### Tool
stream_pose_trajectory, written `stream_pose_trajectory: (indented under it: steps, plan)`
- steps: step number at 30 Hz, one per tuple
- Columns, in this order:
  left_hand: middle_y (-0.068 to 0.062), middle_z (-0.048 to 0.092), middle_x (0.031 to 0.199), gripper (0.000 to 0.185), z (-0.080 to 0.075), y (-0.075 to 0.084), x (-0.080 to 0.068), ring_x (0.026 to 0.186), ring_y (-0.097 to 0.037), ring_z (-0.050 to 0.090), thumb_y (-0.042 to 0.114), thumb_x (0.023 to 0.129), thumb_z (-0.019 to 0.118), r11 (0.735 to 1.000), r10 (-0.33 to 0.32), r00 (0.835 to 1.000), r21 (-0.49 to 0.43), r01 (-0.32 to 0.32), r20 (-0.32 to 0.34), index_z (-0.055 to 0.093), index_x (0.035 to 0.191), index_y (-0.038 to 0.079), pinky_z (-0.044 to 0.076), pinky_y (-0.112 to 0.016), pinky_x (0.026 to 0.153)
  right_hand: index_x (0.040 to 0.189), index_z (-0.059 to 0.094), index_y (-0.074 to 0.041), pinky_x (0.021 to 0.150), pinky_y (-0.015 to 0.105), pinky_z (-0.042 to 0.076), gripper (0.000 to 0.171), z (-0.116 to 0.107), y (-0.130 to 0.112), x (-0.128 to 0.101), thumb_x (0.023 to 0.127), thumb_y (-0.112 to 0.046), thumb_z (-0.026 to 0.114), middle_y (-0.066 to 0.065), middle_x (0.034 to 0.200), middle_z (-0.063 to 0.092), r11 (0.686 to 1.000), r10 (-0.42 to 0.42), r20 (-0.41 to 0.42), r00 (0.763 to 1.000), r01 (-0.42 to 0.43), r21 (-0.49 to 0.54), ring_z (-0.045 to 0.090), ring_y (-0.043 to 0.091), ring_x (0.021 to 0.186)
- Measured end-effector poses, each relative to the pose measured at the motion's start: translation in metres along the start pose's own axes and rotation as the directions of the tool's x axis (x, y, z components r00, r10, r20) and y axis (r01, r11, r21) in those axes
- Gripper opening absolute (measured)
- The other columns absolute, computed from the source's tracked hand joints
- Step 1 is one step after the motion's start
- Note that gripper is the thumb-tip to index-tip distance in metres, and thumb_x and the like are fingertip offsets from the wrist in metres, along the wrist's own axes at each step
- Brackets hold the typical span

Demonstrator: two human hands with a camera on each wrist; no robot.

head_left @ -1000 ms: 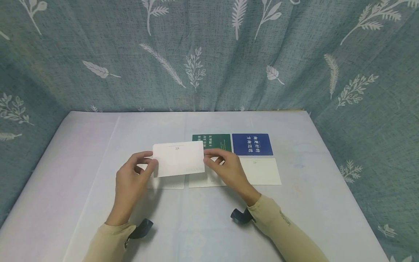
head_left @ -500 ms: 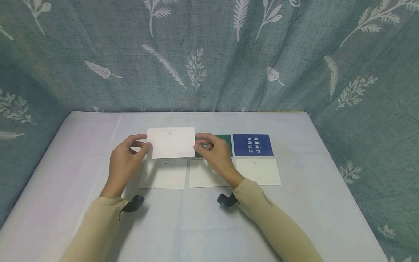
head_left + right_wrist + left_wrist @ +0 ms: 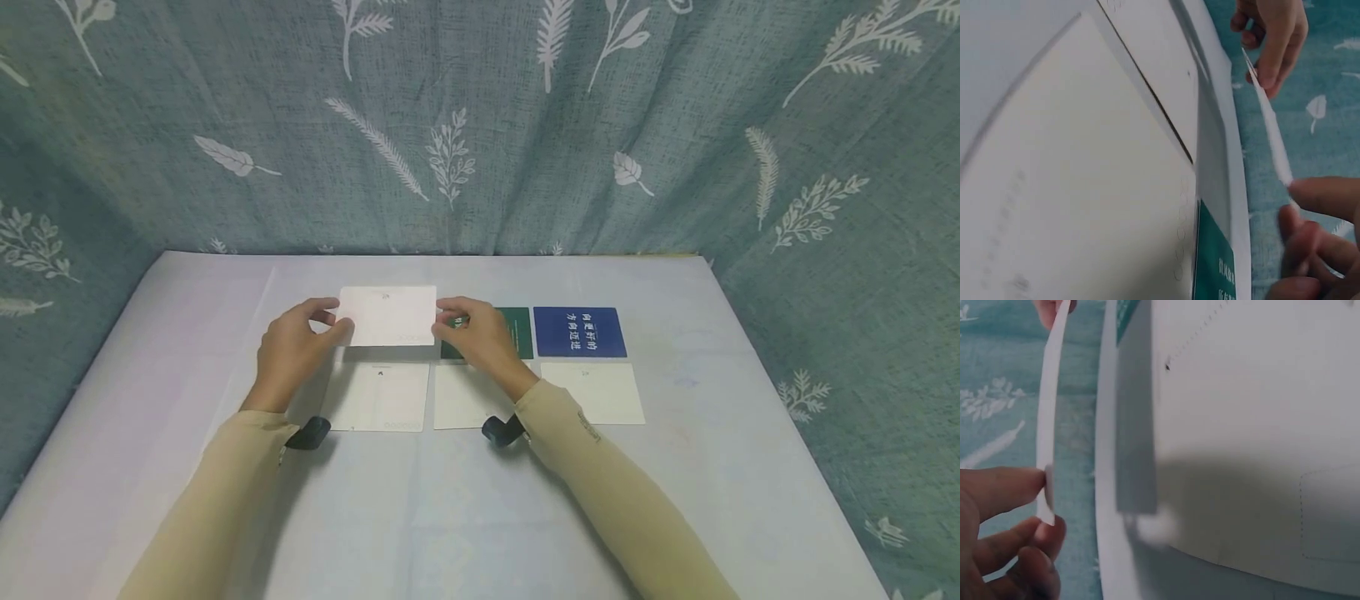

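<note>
A white postcard (image 3: pixel 387 317) is held up between both hands, over the back left of the laid-out cards. My left hand (image 3: pixel 296 346) pinches its left edge between thumb and fingers. On the opposite edge, my right hand (image 3: pixel 480 337) pinches it the same way. Both wrist views show the postcard (image 3: pixel 1049 412) nearly edge-on, raised off the table. Beneath the right hand lies a green card (image 3: pixel 517 329), partly covered by that hand. In front of the held card, a white postcard (image 3: pixel 378 400) lies flat on the table.
A blue card (image 3: pixel 579 332) with white characters lies at the back right. Two more white postcards lie in the front row, a middle one (image 3: pixel 465 396) partly behind the right arm and a right one (image 3: pixel 592 393). A patterned curtain (image 3: pixel 510 150) hangs behind the table.
Both hands have carried the postcard back and to the left, away from the front row to the spot beside the green card. The flat postcard in front of it has come into view.
</note>
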State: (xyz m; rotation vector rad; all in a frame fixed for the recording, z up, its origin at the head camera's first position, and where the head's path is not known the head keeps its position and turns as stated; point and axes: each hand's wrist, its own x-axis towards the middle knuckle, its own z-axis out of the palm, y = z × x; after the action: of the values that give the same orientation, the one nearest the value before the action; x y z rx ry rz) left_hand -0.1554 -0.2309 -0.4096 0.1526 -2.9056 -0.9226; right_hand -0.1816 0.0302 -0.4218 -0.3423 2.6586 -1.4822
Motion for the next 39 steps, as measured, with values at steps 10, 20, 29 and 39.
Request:
stream_pose_trajectory:
  steps: [10, 20, 29, 39]
  plan:
    - [-0.010, 0.064, 0.110, 0.047, 0.011, -0.002, 0.012, 0.081, -0.030, 0.060, 0.037, 0.086, 0.056, 0.987, -0.066, 0.993, 0.155, 0.050, 0.101, 0.055, 0.127, 0.013, 0.043, -0.039, 0.056, 0.125, 0.059, -0.015, 0.084, 0.030, 0.045, 0.047, 0.007, 0.000, 0.009, 0.081, -0.027, 0.071, -0.007, 0.099, 0.064, 0.978, 0.131, 0.137, 0.982, -0.105, -0.180, 0.056, 0.011, 0.096]
    - [-0.008, 0.065, 0.108, 0.046, 0.015, 0.002, 0.013, 0.086, -0.033, 0.060, 0.034, 0.083, 0.055, 0.973, -0.109, 0.988, 0.214, 0.084, 0.108, 0.058, 0.123, 0.012, 0.043, -0.046, 0.062, 0.123, 0.062, -0.015, 0.079, 0.027, 0.045, 0.044, 0.008, -0.002, 0.012, 0.081, -0.027, 0.070, -0.008, 0.094, 0.061, 0.961, 0.183, 0.207, 0.961, -0.131, -0.244, 0.055, 0.009, 0.086]
    - [-0.009, 0.066, 0.109, 0.041, 0.017, 0.002, 0.012, 0.085, -0.034, 0.061, 0.032, 0.083, 0.057, 0.967, -0.109, 0.990, 0.239, 0.085, 0.088, 0.063, 0.118, 0.012, 0.043, -0.045, 0.060, 0.122, 0.063, -0.015, 0.071, 0.025, 0.045, 0.042, 0.010, 0.001, 0.012, 0.082, -0.025, 0.069, -0.009, 0.088, 0.060, 0.961, 0.168, 0.195, 0.966, -0.116, -0.250, 0.054, 0.008, 0.079]
    - [-0.010, 0.065, 0.108, 0.042, 0.017, 0.002, 0.009, 0.089, -0.033, 0.059, 0.033, 0.085, 0.057, 0.971, -0.120, 0.990, 0.217, 0.101, 0.073, 0.060, 0.121, 0.011, 0.042, -0.047, 0.065, 0.120, 0.063, -0.016, 0.067, 0.026, 0.045, 0.040, 0.006, 0.003, 0.009, 0.082, -0.025, 0.068, -0.009, 0.087, 0.061, 0.978, 0.117, 0.181, 0.977, -0.082, -0.191, 0.055, 0.010, 0.076]
